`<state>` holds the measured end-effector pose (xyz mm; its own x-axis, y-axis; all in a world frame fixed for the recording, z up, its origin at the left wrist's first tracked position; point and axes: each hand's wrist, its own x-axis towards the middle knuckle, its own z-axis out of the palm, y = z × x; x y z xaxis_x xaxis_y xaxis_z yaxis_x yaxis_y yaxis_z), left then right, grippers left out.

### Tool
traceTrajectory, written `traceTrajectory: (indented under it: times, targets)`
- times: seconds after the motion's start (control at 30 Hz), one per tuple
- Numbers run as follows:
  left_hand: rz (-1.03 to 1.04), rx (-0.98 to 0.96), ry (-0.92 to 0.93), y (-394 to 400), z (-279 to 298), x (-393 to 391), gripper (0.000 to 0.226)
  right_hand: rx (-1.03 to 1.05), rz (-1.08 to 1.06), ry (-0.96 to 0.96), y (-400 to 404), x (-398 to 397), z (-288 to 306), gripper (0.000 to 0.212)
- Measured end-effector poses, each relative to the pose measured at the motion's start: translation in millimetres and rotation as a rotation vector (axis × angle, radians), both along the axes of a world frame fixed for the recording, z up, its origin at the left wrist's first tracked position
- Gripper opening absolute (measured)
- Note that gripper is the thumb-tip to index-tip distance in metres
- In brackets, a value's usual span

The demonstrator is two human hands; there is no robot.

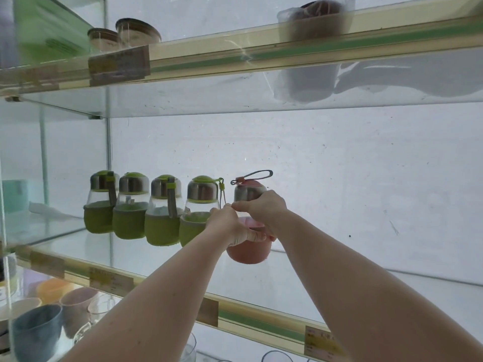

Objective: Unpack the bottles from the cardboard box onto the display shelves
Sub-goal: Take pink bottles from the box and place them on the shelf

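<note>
Both hands cover the middle of the pink bottle (248,253), so its glass body is mostly hidden, and the left hand (230,226) overlaps the fourth green bottle (197,210). The price labels (119,64) are too blurred to read. The wrapped item (313,19) up top is smeared and cut by the edge.

I see a glass middle shelf (78,246) carrying four green-sleeved bottles (130,207) in a row near its left end, with a pink-sleeved bottle (248,253) just beside the rightmost green one. On the upper shelf (235,54) two lidded jars (122,35) stand toward the left and a wrapped brown container (316,19) toward the right. On the lower shelf (21,307), at its left end, I make out several cups (36,333).
</note>
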<state>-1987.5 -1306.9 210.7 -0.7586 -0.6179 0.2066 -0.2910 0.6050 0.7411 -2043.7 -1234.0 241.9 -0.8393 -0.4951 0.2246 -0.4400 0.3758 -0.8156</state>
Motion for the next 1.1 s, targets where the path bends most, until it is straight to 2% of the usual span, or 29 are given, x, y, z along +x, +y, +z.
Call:
traceTrajectory:
  times: [0.17, 0.47, 0.6, 0.67, 0.73, 0.83, 0.97, 1.1]
  targets:
    - [0.013, -0.046, -0.003, 2, -4, 2, 0.101, 0.013, -0.037, -0.017, 3, 3, -3, 0.072]
    - [0.049, -0.105, 0.03, 13, 12, 19, 0.101, 0.018, -0.046, 0.037, 11, 18, 2, 0.054]
    - [0.086, -0.119, 0.065, 16, 24, 42, 0.087, -0.042, -0.137, 0.118, 12, 46, 14, 0.06]
    - [0.109, -0.183, 0.063, 18, 26, 61, 0.062, -0.075, -0.136, 0.228, 9, 68, 18, 0.06]
    - [0.155, -0.35, 0.012, 20, 27, 86, 0.037, -0.112, -0.048, 0.3, 2, 95, 18, 0.057]
    - [0.282, -0.405, -0.038, 10, 22, 132, 0.03, -0.18, 0.182, 0.249, -19, 142, 10, 0.051]
    - [0.451, -0.326, -0.133, -27, -11, 208, 0.033, -0.154, 0.392, 0.125, -55, 206, -27, 0.045]
    - [0.559, -0.21, -0.211, -62, -79, 288, 0.032, -0.017, 0.522, -0.05, -89, 266, -98, 0.047]
